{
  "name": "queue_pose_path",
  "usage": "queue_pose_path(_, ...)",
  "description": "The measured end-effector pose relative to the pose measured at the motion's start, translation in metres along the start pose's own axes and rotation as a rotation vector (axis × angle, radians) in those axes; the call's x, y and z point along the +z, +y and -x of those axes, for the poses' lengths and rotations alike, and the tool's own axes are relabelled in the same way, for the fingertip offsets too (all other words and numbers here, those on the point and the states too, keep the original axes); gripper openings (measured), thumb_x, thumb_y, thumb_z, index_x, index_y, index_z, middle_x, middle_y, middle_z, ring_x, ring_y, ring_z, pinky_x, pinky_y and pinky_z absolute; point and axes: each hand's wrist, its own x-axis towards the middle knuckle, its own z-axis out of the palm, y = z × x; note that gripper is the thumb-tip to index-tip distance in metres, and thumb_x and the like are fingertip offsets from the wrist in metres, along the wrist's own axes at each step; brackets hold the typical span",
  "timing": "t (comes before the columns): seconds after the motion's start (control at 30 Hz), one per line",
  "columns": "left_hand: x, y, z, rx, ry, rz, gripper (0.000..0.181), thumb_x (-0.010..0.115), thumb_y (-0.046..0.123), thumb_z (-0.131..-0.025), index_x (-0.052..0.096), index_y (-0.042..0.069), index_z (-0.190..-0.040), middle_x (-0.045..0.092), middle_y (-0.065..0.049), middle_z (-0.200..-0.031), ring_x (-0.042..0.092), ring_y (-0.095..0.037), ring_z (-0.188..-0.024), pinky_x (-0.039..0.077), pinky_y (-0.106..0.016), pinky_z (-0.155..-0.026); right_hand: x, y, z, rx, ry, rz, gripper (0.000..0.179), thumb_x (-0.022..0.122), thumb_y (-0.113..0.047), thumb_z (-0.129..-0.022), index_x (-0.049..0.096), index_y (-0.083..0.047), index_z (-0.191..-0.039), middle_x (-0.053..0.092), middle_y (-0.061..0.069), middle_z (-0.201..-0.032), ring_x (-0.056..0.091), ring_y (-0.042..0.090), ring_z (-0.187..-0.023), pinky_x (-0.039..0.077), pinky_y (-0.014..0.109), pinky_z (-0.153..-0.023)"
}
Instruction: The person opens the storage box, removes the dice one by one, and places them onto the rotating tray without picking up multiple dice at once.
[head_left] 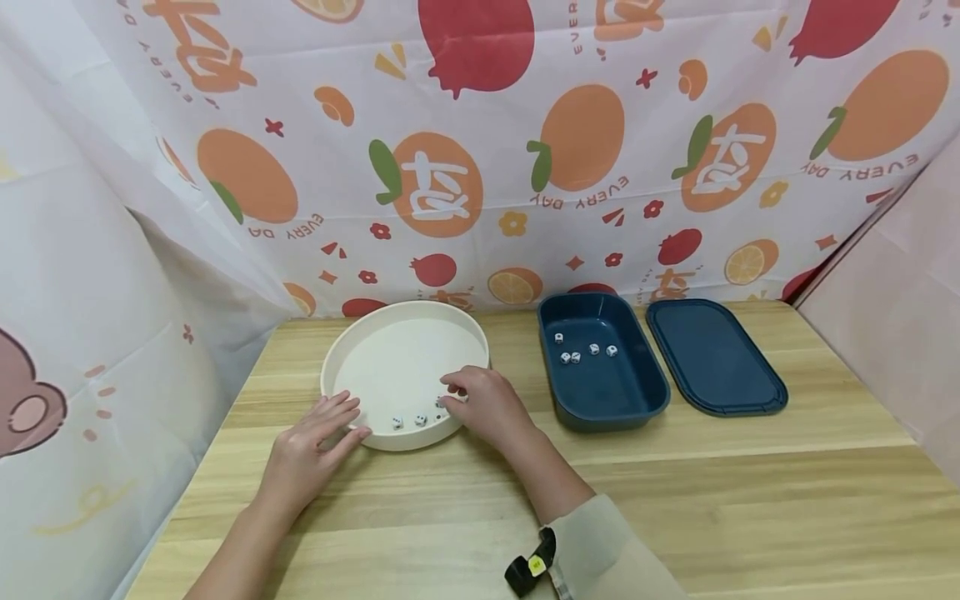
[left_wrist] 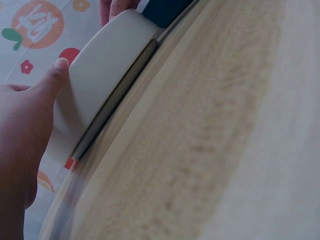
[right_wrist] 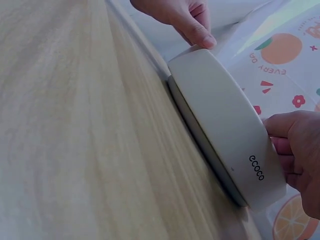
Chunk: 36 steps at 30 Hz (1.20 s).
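Observation:
A round cream tray [head_left: 405, 358] stands on the table, several small white dice [head_left: 397, 422] near its front wall. My left hand [head_left: 311, 450] rests on the tray's front left rim, fingers extended and thumb on the edge; the left wrist view shows that thumb [left_wrist: 61, 65] at the rim. Over the front right rim reaches my right hand [head_left: 491, 408], curled fingers inside the tray, pinching a die [head_left: 439, 402] that the thumb partly covers. In the right wrist view the right hand's [right_wrist: 297, 155] fingertips are hidden behind the tray wall.
Right of the tray, a deep blue container [head_left: 607, 396] holds several more dice [head_left: 594, 349]. Its matching blue lid [head_left: 716, 358] lies flat on the wooden table [head_left: 465, 525] beyond it. A fruit-print cloth [head_left: 517, 167] hangs along the table's back edge.

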Motion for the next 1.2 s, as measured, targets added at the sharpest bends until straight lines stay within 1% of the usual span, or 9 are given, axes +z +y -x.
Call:
queue_pose_path(0.17,0.002,-0.001,0.000,0.024,0.041,0.031,0.036,0.081,0.031,-0.079,0.077,0.001,-0.100,0.074,-0.014,-0.109,0.063,-0.011,-0.120,0.039,-0.025,-0.116,-0.007,-0.001,0.000,-0.002,0.009,-0.040,0.032,0.074,-0.028,-0.089,0.073,-0.014,-0.118,0.074,-0.003,-0.105,0.067,0.011,-0.096,0.060,0.021,-0.085)
queue_pose_path(0.23,0.003,-0.001,0.000,0.043,0.066,0.044,0.041,0.075,0.039,-0.085,0.077,0.001,-0.098,0.074,-0.014,-0.107,0.061,-0.007,-0.120,0.040,-0.025,-0.116,-0.011,-0.001,0.000,-0.011,0.015,-0.048,0.031,0.073,-0.027,-0.090,0.072,-0.013,-0.118,0.074,-0.002,-0.107,0.068,0.013,-0.098,0.060,0.023,-0.087)
queue_pose_path(0.33,0.003,-0.001,0.001,0.062,0.090,0.051,0.046,0.069,0.046,-0.089,0.077,0.001,-0.097,0.074,-0.014,-0.106,0.061,-0.005,-0.120,0.040,-0.024,-0.115,-0.021,-0.001,0.000,-0.034,0.020,-0.023,0.032,0.073,-0.027,-0.091,0.072,-0.013,-0.119,0.073,-0.001,-0.111,0.068,0.013,-0.101,0.061,0.024,-0.089)
queue_pose_path(0.4,0.003,-0.001,0.001,0.061,0.091,0.052,0.045,0.070,0.045,-0.088,0.077,0.002,-0.097,0.074,-0.014,-0.106,0.062,-0.008,-0.119,0.040,-0.023,-0.115,-0.029,0.001,0.000,-0.048,0.019,0.000,0.032,0.072,-0.027,-0.091,0.071,-0.013,-0.120,0.073,0.000,-0.114,0.069,0.014,-0.103,0.061,0.024,-0.089)
queue_pose_path(0.53,0.001,-0.001,0.002,0.047,0.077,0.034,0.036,0.080,0.033,-0.081,0.078,0.002,-0.098,0.075,-0.013,-0.107,0.066,-0.020,-0.115,0.041,-0.024,-0.115,-0.048,0.012,-0.001,-0.063,0.027,0.030,0.033,0.072,-0.026,-0.091,0.071,-0.013,-0.121,0.073,0.003,-0.117,0.068,0.017,-0.110,0.060,0.029,-0.093)
queue_pose_path(0.63,0.001,-0.002,0.001,0.039,0.067,0.022,0.033,0.084,0.025,-0.076,0.078,0.002,-0.099,0.074,-0.013,-0.107,0.068,-0.026,-0.111,0.042,-0.026,-0.115,-0.065,0.027,-0.003,-0.057,0.060,0.054,0.032,0.072,-0.026,-0.091,0.072,-0.012,-0.119,0.073,0.004,-0.117,0.068,0.019,-0.111,0.060,0.035,-0.095)
queue_pose_path(0.87,0.000,-0.003,0.000,0.036,0.061,0.019,0.033,0.085,0.023,-0.074,0.077,0.002,-0.099,0.074,-0.012,-0.108,0.069,-0.028,-0.110,0.042,-0.027,-0.114,-0.104,0.071,-0.008,0.000,0.140,0.162,0.030,0.071,-0.025,-0.092,0.072,-0.009,-0.117,0.072,0.009,-0.115,0.068,0.024,-0.104,0.061,0.042,-0.089)
queue_pose_path(0.97,-0.001,-0.002,0.000,0.035,0.065,0.019,0.033,0.085,0.022,-0.073,0.077,0.002,-0.099,0.074,-0.012,-0.108,0.068,-0.027,-0.110,0.042,-0.027,-0.114,-0.113,0.087,-0.011,0.054,0.109,0.199,0.032,0.070,-0.025,-0.093,0.071,-0.008,-0.119,0.070,0.011,-0.119,0.066,0.027,-0.108,0.060,0.045,-0.092)
queue_pose_path(1.2,0.001,-0.001,0.003,0.050,0.078,0.035,0.038,0.079,0.036,-0.082,0.077,0.001,-0.098,0.075,-0.014,-0.106,0.069,-0.027,-0.109,0.040,-0.023,-0.115,-0.115,0.116,-0.020,0.186,-0.079,0.286,0.037,0.067,-0.026,-0.095,0.066,-0.005,-0.125,0.066,0.015,-0.125,0.061,0.031,-0.115,0.054,0.050,-0.102)
